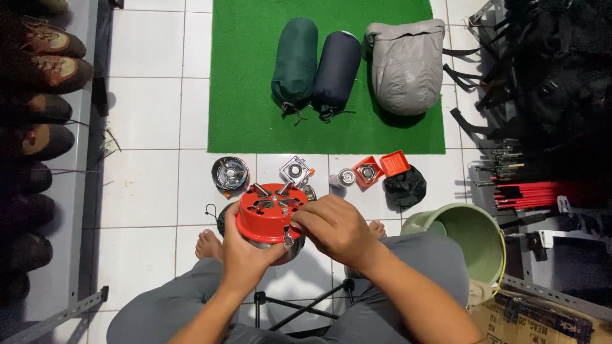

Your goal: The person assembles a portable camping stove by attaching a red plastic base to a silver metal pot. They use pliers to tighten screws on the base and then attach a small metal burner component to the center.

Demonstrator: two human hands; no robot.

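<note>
I sit on a folding stool over a white tiled floor, holding a round red camping stove (271, 211) with metal pot supports on top. My left hand (245, 251) cups it from below and the left side. My right hand (335, 228) grips its right edge, fingers curled near a small metal part on the side. On the floor just beyond lie a round silver stove (230, 172), a square silver burner (295, 170), a small gas canister (344, 178) and an open orange case (380, 167) with a burner in it.
A green mat (245, 95) at the back carries three stuffed sacks: dark green (295, 60), navy (336, 69), grey (406, 64). A green bucket (475, 239) stands right, with red poles (539, 191) and black bags beyond. Shoes (44, 76) line a rack at left. A black pouch (406, 186) lies by the orange case.
</note>
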